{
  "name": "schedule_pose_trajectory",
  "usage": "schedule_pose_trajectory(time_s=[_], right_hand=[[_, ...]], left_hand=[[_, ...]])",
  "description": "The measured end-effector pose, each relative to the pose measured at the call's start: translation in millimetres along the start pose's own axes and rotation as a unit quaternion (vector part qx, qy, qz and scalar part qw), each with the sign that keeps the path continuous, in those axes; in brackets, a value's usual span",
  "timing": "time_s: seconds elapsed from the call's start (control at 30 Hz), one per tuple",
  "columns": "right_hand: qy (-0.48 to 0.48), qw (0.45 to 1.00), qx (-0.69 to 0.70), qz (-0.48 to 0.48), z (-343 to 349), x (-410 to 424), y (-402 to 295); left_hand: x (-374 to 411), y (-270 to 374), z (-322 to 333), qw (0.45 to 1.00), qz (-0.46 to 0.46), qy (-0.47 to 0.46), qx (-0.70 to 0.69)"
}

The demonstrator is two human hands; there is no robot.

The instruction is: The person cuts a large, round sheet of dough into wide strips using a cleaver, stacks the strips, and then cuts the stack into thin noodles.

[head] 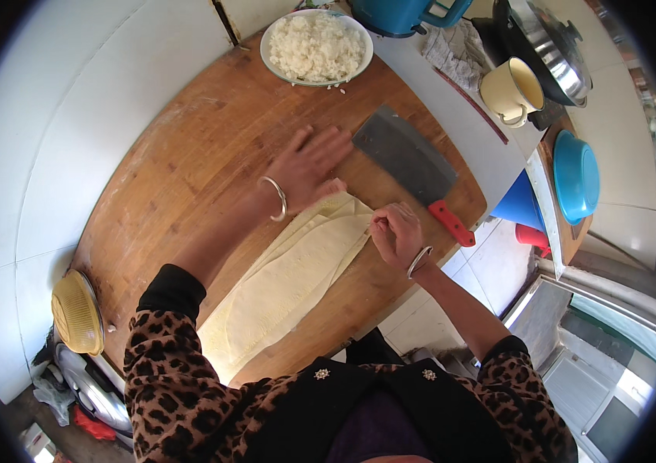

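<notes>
A long sheet of folded dough (287, 272) lies in layers along the wooden board (212, 144), running from the board's middle down toward my body. My left hand (310, 165) is palm down over the board beyond the dough's far end, fingers stretched and slightly blurred, its thumb close to the dough's tip. At the right corner of that end, my right hand (398, 231) is curled; whether its fingers pinch the dough edge is unclear. A cleaver (406, 156) with a red handle (451, 223) rests on the board to the right of both hands.
A bowl of cooked rice (316, 49) stands at the board's far edge, a few grains beside it. Behind are a blue kettle (391, 17), a cloth (454, 46), an enamel mug (510, 92) and a lidded pan (554, 52). A yellow basket (76, 312) sits at left.
</notes>
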State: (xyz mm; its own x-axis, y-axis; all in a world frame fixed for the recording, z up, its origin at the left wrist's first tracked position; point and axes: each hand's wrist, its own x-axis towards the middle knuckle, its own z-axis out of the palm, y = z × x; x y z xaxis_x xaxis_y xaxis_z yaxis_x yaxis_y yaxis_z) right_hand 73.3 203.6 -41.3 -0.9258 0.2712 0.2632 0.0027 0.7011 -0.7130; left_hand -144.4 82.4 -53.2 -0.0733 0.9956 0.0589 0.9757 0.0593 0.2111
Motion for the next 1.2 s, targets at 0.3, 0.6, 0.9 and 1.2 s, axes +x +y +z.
schedule_pose_trajectory(time_s=[0.3, 0.6, 0.9, 1.2], right_hand=[[0.014, 1.0, -0.014, -0.001, 5, -2, -1], [0.029, 0.999, -0.032, -0.031, 14, 0, 6], [-0.165, 0.974, -0.035, 0.152, 17, 65, -10], [-0.204, 0.972, -0.099, 0.061, 11, 58, -3]], left_hand=[[-93, 47, -5, 0.948, -0.179, 0.11, -0.239], [-193, 125, -9, 0.895, -0.392, 0.164, -0.135], [-168, 92, -46, 0.781, -0.544, -0.093, -0.292], [-195, 99, -23, 0.804, -0.458, 0.102, -0.365]])
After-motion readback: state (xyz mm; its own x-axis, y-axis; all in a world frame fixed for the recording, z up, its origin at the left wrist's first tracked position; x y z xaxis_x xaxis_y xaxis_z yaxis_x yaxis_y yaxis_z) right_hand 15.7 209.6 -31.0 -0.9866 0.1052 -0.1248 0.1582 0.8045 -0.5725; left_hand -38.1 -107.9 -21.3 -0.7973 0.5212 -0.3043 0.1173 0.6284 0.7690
